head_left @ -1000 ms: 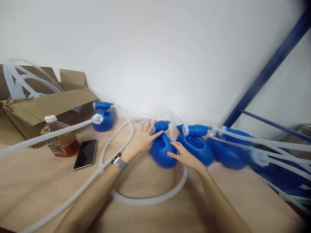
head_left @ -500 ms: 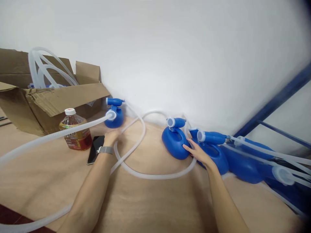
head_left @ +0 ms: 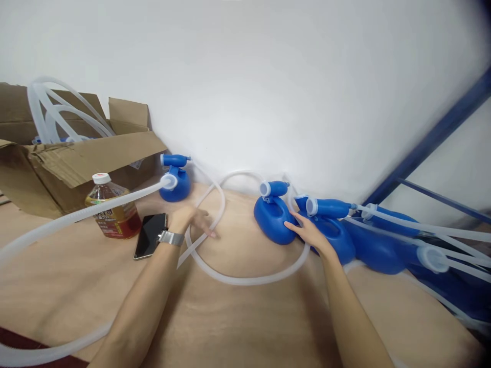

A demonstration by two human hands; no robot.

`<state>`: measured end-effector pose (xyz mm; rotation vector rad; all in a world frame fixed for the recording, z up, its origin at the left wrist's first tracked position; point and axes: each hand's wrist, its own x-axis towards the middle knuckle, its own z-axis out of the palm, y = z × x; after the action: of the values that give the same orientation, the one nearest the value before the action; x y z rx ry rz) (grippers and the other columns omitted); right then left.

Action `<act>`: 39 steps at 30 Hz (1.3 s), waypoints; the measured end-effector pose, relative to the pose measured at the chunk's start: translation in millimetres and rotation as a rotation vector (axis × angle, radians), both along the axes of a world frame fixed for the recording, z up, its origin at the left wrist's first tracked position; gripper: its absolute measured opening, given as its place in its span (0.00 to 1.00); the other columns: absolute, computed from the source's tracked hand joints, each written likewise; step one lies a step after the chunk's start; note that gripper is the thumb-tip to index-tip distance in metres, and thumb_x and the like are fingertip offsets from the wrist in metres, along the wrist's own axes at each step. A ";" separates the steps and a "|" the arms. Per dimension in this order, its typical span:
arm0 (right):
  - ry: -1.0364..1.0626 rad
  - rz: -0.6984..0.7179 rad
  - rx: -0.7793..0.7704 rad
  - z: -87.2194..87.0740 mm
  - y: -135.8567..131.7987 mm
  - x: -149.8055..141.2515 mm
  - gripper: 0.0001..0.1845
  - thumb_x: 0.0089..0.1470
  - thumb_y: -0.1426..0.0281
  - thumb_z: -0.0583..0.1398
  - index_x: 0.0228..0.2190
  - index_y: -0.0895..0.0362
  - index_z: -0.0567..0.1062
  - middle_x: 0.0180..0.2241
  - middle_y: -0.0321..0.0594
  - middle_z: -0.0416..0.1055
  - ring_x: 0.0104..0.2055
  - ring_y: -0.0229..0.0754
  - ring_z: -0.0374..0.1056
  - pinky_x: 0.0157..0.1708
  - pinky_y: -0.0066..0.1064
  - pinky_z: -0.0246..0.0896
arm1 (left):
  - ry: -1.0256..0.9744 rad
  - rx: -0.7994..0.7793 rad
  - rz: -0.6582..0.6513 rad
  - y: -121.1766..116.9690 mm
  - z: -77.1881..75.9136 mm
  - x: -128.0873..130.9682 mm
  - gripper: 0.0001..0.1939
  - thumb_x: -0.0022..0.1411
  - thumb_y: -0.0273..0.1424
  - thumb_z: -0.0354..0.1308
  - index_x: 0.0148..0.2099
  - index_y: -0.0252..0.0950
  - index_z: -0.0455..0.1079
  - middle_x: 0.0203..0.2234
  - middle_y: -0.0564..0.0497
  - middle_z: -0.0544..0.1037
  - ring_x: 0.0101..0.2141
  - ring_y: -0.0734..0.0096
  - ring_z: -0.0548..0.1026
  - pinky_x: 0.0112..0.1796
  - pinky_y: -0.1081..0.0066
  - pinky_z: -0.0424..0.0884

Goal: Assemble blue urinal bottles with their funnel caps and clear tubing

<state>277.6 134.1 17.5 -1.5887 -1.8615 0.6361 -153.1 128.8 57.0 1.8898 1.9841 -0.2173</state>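
Note:
A blue plastic urinal bottle (head_left: 274, 227) with a handle and a white-rimmed spout stands near the wall. My right hand (head_left: 309, 232) rests against its right side, fingers spread and not wrapped round it. My left hand (head_left: 197, 220) is over the table beside a looped clear hose (head_left: 245, 280), its fingers apart and slightly blurred; I see nothing in it. Farther left, another blue bottle (head_left: 177, 186) has a thick clear hose (head_left: 76, 217) fixed to its mouth. More blue bottles (head_left: 337, 243) with hoses crowd together right of my right hand.
An open cardboard box (head_left: 95, 158) with coiled hoses stands at the left. In front of it are a drink bottle (head_left: 118, 222) with a white cap and a phone (head_left: 151, 235). A blue metal frame (head_left: 429, 140) slants along the right, and a white wall (head_left: 245, 102) closes the back.
My left hand has moved right, away from the left bottle, and its fingers now show spread. My right hand stays at the middle bottle. The whole view has shifted slightly.

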 end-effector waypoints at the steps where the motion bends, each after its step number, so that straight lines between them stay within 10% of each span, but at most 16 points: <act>1: 0.036 0.000 -0.012 0.1 0.1 3.1 0.42 0.56 0.47 0.65 0.66 0.55 0.70 0.68 0.50 0.66 0.70 0.62 0.62 0.68 0.53 0.57 | 0.014 -0.009 -0.025 -1.5 -1.3 8.5 0.40 0.36 0.47 0.81 0.53 0.45 0.79 0.49 0.39 0.84 0.46 0.40 0.82 0.42 0.55 0.79; 8: 0.128 -0.039 -0.036 -5.6 6.8 28.7 0.43 0.55 0.49 0.66 0.65 0.57 0.71 0.68 0.51 0.66 0.71 0.63 0.60 0.69 0.53 0.56 | 0.056 0.208 -0.100 -24.1 -0.5 10.5 0.16 0.73 0.35 0.58 0.60 0.36 0.70 0.53 0.43 0.78 0.49 0.60 0.79 0.50 0.57 0.77; 16: 0.046 -0.121 0.050 -17.6 24.6 34.2 0.42 0.55 0.48 0.65 0.64 0.58 0.73 0.65 0.54 0.70 0.68 0.66 0.65 0.67 0.56 0.58 | 0.192 0.648 -0.016 -40.3 70.6 -38.0 0.28 0.68 0.30 0.49 0.69 0.41 0.60 0.56 0.39 0.76 0.52 0.48 0.77 0.48 0.58 0.72; 23: 0.047 -0.152 0.101 -18.7 20.6 28.4 0.38 0.55 0.49 0.64 0.62 0.53 0.74 0.62 0.51 0.73 0.65 0.64 0.69 0.64 0.55 0.62 | 0.404 0.771 0.095 -34.6 58.5 -42.9 0.33 0.58 0.26 0.56 0.66 0.23 0.62 0.60 0.20 0.68 0.63 0.28 0.62 0.56 0.43 0.61; 28: -0.007 -0.279 0.128 -18.6 2.9 14.0 0.40 0.58 0.43 0.60 0.65 0.50 0.71 0.61 0.53 0.72 0.64 0.67 0.68 0.62 0.60 0.61 | 0.406 0.693 0.175 -27.0 55.0 -62.0 0.20 0.61 0.24 0.52 0.52 0.18 0.72 0.47 0.19 0.77 0.48 0.34 0.77 0.51 0.43 0.63; 35: -0.080 -0.404 0.283 -21.3 -13.6 -11.4 0.36 0.64 0.44 0.53 0.63 0.51 0.73 0.68 0.54 0.58 0.65 0.66 0.64 0.61 0.57 0.62 | 0.333 0.708 0.170 -18.2 98.0 -45.4 0.21 0.69 0.40 0.51 0.51 0.27 0.73 0.46 0.26 0.80 0.47 0.37 0.79 0.42 0.56 0.71; 39: -0.125 -0.409 0.375 -23.9 -14.8 -19.3 0.31 0.67 0.50 0.53 0.61 0.54 0.75 0.61 0.56 0.67 0.65 0.67 0.58 0.64 0.60 0.54 | 0.281 0.756 0.114 -29.5 127.2 -6.3 0.23 0.67 0.48 0.54 0.51 0.35 0.74 0.46 0.34 0.82 0.46 0.41 0.80 0.40 0.61 0.70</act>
<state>258.3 119.3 -6.4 -1.7048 -1.5533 0.0070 -159.4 99.3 184.2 2.2510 2.6071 0.3781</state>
